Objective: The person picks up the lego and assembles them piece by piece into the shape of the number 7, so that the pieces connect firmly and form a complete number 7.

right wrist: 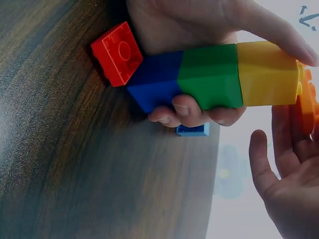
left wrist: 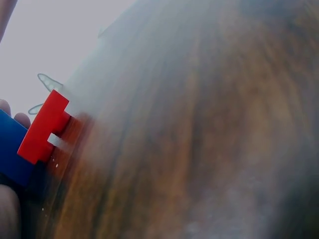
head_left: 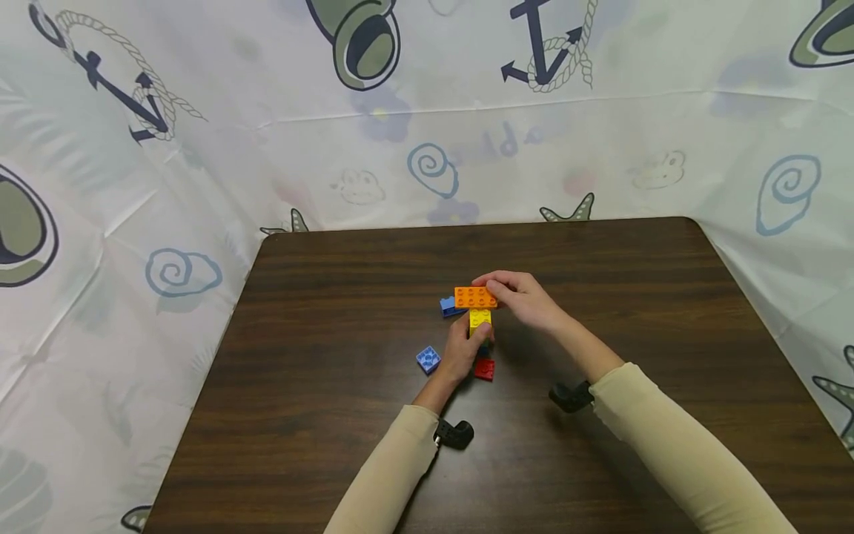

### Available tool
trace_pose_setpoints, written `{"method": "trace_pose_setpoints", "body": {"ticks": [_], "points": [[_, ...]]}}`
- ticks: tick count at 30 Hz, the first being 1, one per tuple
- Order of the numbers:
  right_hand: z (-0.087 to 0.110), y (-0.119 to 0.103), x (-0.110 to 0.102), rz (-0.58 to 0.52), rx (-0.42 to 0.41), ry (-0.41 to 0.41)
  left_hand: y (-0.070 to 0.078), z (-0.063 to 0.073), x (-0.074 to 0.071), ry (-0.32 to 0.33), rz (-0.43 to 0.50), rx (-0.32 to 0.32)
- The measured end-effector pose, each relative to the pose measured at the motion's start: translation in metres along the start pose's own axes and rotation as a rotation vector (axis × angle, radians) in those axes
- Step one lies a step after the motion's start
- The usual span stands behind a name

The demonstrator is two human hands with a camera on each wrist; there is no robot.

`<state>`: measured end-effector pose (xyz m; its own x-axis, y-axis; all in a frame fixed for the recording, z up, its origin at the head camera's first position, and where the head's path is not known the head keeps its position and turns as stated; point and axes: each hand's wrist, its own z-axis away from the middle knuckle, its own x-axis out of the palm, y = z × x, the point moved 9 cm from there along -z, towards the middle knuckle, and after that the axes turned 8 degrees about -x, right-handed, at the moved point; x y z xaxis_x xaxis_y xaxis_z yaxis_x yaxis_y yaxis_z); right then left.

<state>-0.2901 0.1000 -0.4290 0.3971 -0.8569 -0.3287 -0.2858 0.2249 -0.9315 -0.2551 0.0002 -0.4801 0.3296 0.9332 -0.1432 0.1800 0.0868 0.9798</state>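
My left hand (head_left: 460, 352) grips a stack of Duplo-style bricks, its fingers curled round the side. In the right wrist view the stack runs from a blue brick (right wrist: 155, 79) through a green brick (right wrist: 209, 74) to a yellow brick (right wrist: 266, 73). My right hand (head_left: 527, 302) pinches a long orange brick (head_left: 475, 297) by its right end, at the yellow brick's studded end. Whether the two are pressed together I cannot tell. A red brick (right wrist: 118, 54) sits by the blue end, hollow underside showing; contact with the stack is unclear.
A loose blue brick (head_left: 428, 360) lies left of my left hand. Another blue brick (head_left: 448, 306) lies behind the stack, partly covered by the orange one. Dark wooden table (head_left: 320, 386) surrounds them, with a printed cloth (head_left: 373, 163) hanging beyond its far edge.
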Motion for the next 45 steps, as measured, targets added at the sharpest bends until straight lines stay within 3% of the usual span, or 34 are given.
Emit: {"method": "trace_pose_setpoints", "body": {"ticks": [10,19,25,29,35,45], "points": [[0.005,-0.007,0.014,0.083,-0.061,-0.085,-0.010,0.001,0.002,-0.007,0.080,-0.036],[0.007,-0.010,0.015,0.167,-0.071,-0.164,-0.007,0.000,0.000,-0.006,0.060,-0.017],[0.009,-0.003,0.013,0.174,-0.058,-0.131,-0.005,-0.001,0.000,-0.006,0.022,-0.017],[0.011,-0.006,0.016,0.168,-0.071,-0.130,-0.007,0.000,-0.001,-0.005,0.014,-0.051],[0.015,-0.010,0.019,0.178,-0.108,-0.131,-0.015,0.003,-0.002,0.009,0.053,-0.118],[0.022,-0.008,0.021,0.158,-0.113,-0.084,-0.017,0.001,0.000,-0.010,0.102,-0.123]]}}
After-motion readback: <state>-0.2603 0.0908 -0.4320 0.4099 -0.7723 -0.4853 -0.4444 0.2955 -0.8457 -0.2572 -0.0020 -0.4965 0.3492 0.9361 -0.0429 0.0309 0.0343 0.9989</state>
